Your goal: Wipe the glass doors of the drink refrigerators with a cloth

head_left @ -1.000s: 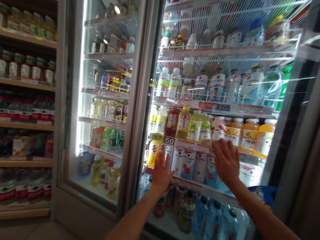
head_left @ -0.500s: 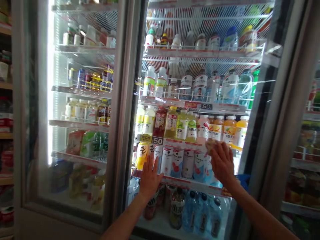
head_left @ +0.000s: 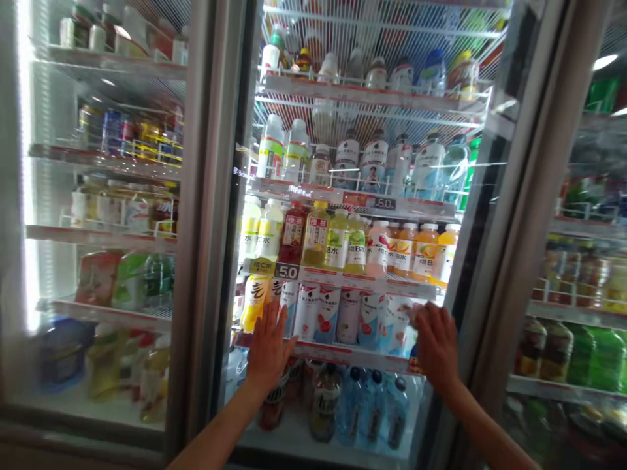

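My left hand (head_left: 268, 349) is flat with its fingers spread, apparently resting on the glass door (head_left: 235, 365) of a drinks fridge. Behind it stand a yellow bottle (head_left: 253, 301) and white-and-blue drink packs. On the right side of the same door, my right hand (head_left: 435, 343) is curled round a crumpled, pale cloth (head_left: 414, 313). Only a small edge of that cloth shows past the fingers, and it appears to touch the glass. White packs with red pictures (head_left: 326, 316) stand behind the glass between my hands.
A metal door frame (head_left: 514, 215) rises to the right of my right hand. Another upright (head_left: 208, 196) separates this door from the fridge section on the left. Bottles of orange drink (head_left: 425, 251) line the shelf above my hands; blue bottles (head_left: 375, 408) stand below.
My right hand has moved down the glass with the cloth, from the orange-bottle shelf edge to the packs below. My left hand stays spread in place. The view has shifted right.
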Demonstrator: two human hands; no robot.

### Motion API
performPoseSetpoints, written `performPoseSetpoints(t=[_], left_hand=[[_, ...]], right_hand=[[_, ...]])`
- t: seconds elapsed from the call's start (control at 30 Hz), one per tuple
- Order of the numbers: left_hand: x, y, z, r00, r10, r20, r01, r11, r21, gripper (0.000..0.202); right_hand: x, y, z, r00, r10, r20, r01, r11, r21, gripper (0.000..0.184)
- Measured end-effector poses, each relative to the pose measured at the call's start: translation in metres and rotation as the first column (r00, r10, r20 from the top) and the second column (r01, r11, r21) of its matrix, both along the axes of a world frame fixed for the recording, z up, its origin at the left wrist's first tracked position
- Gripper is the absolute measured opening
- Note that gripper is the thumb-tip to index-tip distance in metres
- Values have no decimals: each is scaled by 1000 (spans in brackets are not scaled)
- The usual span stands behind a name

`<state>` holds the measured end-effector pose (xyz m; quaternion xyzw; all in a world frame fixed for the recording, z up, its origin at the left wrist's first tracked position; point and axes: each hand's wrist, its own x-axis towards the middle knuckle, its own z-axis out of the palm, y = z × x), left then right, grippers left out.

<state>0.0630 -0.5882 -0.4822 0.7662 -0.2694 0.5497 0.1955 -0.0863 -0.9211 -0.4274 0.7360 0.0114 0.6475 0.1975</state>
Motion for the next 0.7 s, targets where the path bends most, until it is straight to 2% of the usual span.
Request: performPoseSetpoints(t=[0.07, 0.1, 0.13, 0.17, 0.23, 0.3, 0.33, 0.37, 0.47, 0.5, 0.53, 0.57, 0.63, 0.7], left_hand=[[0, -2, 0, 1000, 2, 15, -2, 1000, -10, 73], [0, -3, 0, 1000, 4, 19, -4, 1000, -16, 72], [0, -3, 0, 1000, 7, 20, -6, 1000, -22, 72], [0, -4, 0, 1000, 6, 20, -5, 1000, -26, 72], [0, -5, 0, 1000, -2, 19, 2, 1000, -28, 72], [0, -5, -1, 1000, -6, 13, 7, 1000, -27, 71], [0, -5, -1, 1000, -5, 11, 5, 1000, -26, 71], [0, -4, -1, 1000, -1, 11, 2, 1000, -24, 71], [0, -2, -1, 1000, 10, 22, -10, 1000, -13, 71], [0, 0, 0, 1000, 9, 26, -8, 1000, -4, 71], [0, 1, 0, 1000, 5, 29, -5, 1000, 4, 71], [0, 3, 1, 1000, -1, 30, 0, 1000, 12, 71], [-1, 4, 1, 1000, -12, 26, 11, 1000, 19, 71], [-1, 4, 1, 999, -22, 26, 21, 1000, 13, 71]], right_hand=[[-9, -3, -28, 989, -38, -143, 29, 998, -58, 72], [-12, -5, -30, 981, -48, -187, 34, 996, -78, 72], [-12, -8, -23, 980, -47, -192, 32, 996, -78, 72], [-10, -11, -9, 987, -34, -157, 25, 998, -60, 71], [0, -13, 29, 999, 0, 37, -2, 999, 45, 69], [13, -6, 53, 979, 16, 204, -38, 994, 106, 68], [18, 1, 54, 975, 33, 219, -54, 994, 91, 68], [22, 10, 47, 983, 58, 174, -67, 997, 43, 68], [26, 32, 17, 985, 90, -145, -115, 979, -169, 67], [25, 34, 14, 973, 79, -218, -126, 969, -213, 65], [24, 34, 18, 968, 68, -240, -123, 967, -222, 64], [24, 31, 29, 976, 63, -210, -104, 976, -192, 63], [25, 24, 64, 998, 63, -32, -64, 997, -46, 61], [29, 22, 91, 985, 60, 164, -77, 993, 94, 61]])
